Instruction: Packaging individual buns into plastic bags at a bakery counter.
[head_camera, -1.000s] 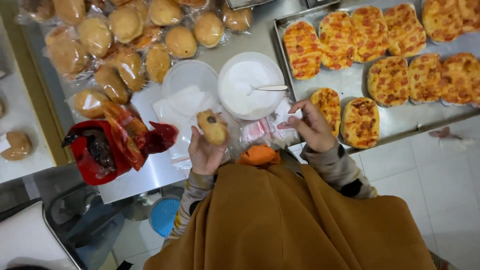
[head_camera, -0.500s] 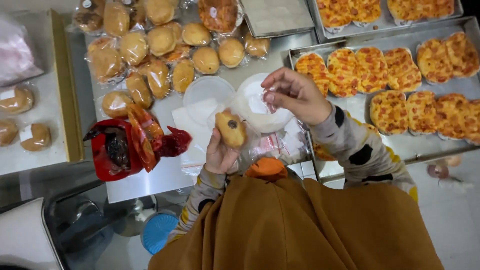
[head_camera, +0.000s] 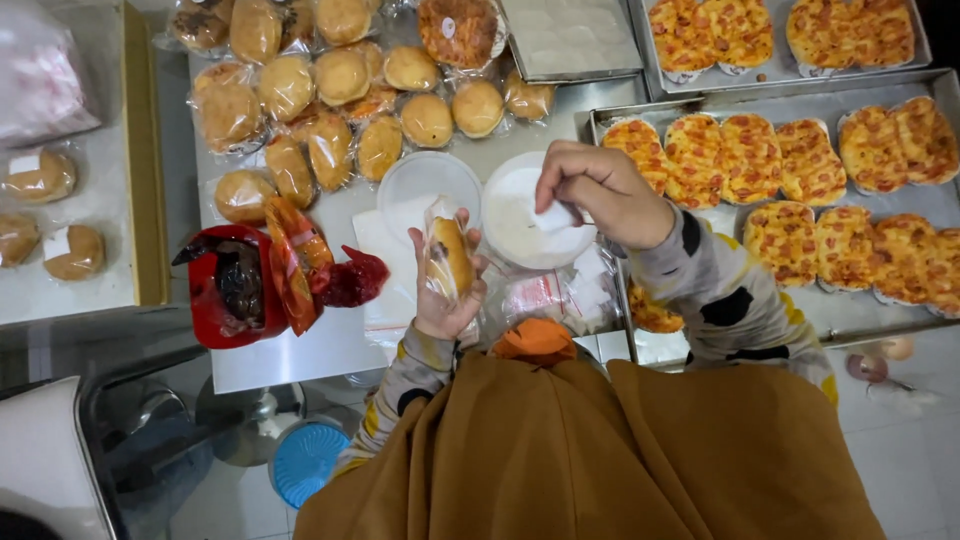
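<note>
While the left hand (head_camera: 440, 295) holds a long bun (head_camera: 448, 258) upright in its clear wrapper, just above the near edge of the desk (head_camera: 300, 355), its fingers are closed around the lower part of the bun. The right hand (head_camera: 600, 190) hovers at about two o'clock from the bun, over a round white container (head_camera: 520, 220), and pinches a small white piece, maybe a sticker or a scoop; the view is too small to be sure. At eleven o'clock from the bun lies a clear round lid (head_camera: 428, 185), and farther up is a heap of wrapped round buns (head_camera: 340, 90). At nine o'clock a red pouch (head_camera: 235, 285) lies open beside an orange wrapper (head_camera: 295, 262). At three o'clock a metal tray (head_camera: 940, 205) carries flat topped breads (head_camera: 790, 160).

I judge that the step in hand is the finishing of this one bun: the white piece is taken and the bun waits for it. The next move calls for bringing the right hand across to the bun, while the left grip keeps the wrapper steady and not squeezed.
</note>
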